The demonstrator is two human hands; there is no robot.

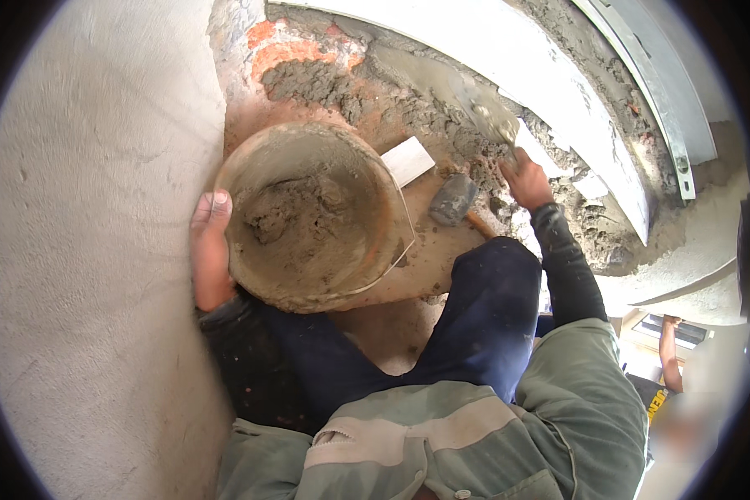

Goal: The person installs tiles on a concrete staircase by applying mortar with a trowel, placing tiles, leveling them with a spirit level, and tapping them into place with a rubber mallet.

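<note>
At upper right, gripping mortar-smeared metal trowel [490, 115] extending up-left from right hand [527, 181]. Clasping round mortar-caked bucket [377, 208] with left hand [211, 229].

one bucket [362, 192], one trowel [485, 114], one mallet [453, 200], one other person [668, 358]

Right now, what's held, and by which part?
The right hand holds a trowel by its handle; the left hand touches the bucket at its edge, grip unclear.
</note>
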